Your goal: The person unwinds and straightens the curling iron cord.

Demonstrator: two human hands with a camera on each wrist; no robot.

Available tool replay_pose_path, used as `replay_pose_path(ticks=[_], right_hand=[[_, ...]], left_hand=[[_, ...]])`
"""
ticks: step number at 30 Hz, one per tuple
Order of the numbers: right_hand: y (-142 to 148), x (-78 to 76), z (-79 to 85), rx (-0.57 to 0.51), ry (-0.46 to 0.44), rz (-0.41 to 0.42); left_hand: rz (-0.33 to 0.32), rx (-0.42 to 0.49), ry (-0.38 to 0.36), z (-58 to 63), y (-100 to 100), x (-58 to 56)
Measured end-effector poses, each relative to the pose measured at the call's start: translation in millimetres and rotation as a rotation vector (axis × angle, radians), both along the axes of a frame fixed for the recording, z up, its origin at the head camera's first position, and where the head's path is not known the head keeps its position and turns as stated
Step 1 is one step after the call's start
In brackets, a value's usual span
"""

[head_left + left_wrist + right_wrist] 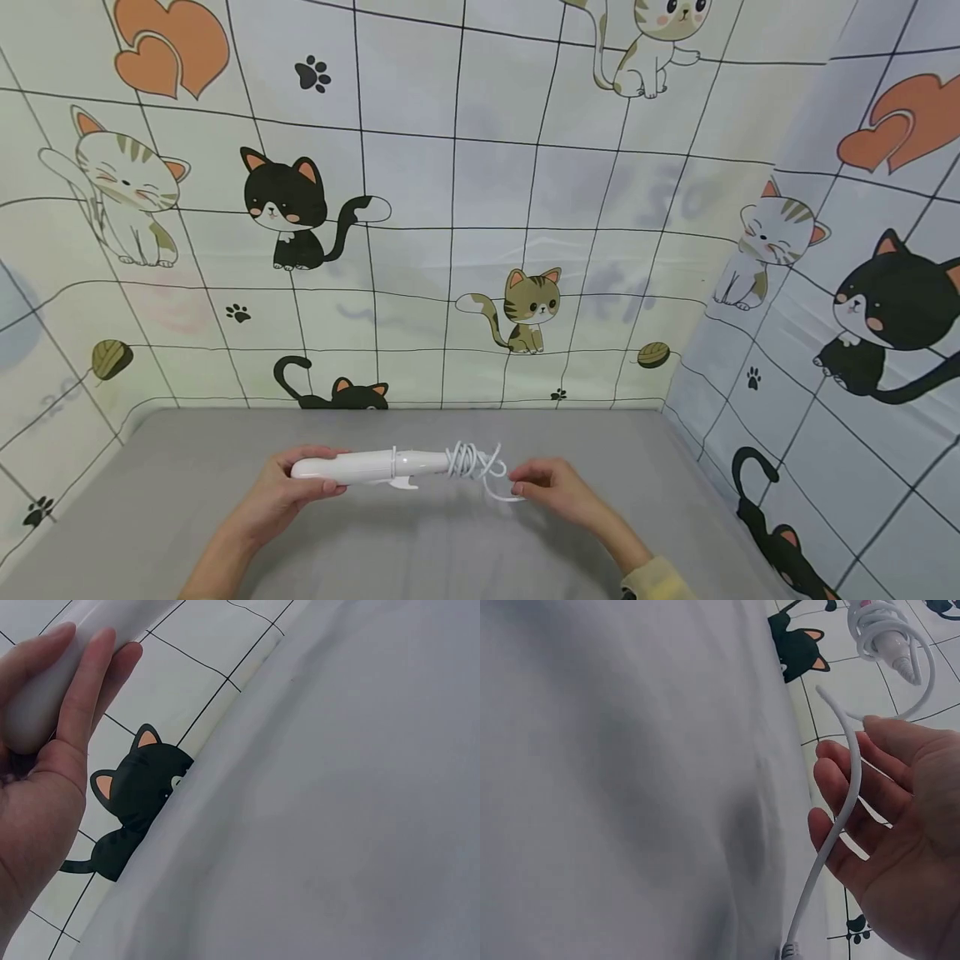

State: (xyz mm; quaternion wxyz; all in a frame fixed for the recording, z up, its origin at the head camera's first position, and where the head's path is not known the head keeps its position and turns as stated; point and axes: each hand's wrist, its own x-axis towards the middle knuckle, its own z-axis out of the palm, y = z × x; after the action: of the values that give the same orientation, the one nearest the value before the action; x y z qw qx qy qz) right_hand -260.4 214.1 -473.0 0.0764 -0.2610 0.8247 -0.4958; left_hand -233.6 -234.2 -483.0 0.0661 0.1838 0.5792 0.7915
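My left hand (279, 490) grips the smooth, rounded end of a white curling iron (360, 468), held level above the grey surface. A small lever (405, 483) sticks out beneath its middle. White cord (467, 461) is wound in several loose loops around the narrow right end. My right hand (553, 490) pinches the cord just right of the loops, between thumb and fingertips. From there, in the right wrist view, the cord's loose length (851, 780) runs across the fingers and down to a ribbed end piece (790, 950); anything past it is out of frame.
Grey cloth (450, 550) covers the flat surface beneath both hands. Behind it and along the sides hangs a white curtain (420, 183) printed with grid lines, cats, hearts and paw prints. A yellowish sleeve (656, 579) covers the right forearm.
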Motion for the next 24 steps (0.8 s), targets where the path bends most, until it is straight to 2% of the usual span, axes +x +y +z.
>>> replay_pose_path(ticks=[9, 16, 24], right_hand=[[14, 1.4, -1.1, 0.117, 0.035, -0.034], [28, 0.5, -1.4, 0.121, 0.054, -0.054], [43, 0.0, -0.7, 0.180, 0.027, -0.181]], left_hand=[[0.018, 0.015, 0.010, -0.7, -3, 0.3], [0.018, 0.028, 0.009, -0.6, -4, 0.3], [0.039, 0.019, 0.002, 0.6, -4, 0.7]])
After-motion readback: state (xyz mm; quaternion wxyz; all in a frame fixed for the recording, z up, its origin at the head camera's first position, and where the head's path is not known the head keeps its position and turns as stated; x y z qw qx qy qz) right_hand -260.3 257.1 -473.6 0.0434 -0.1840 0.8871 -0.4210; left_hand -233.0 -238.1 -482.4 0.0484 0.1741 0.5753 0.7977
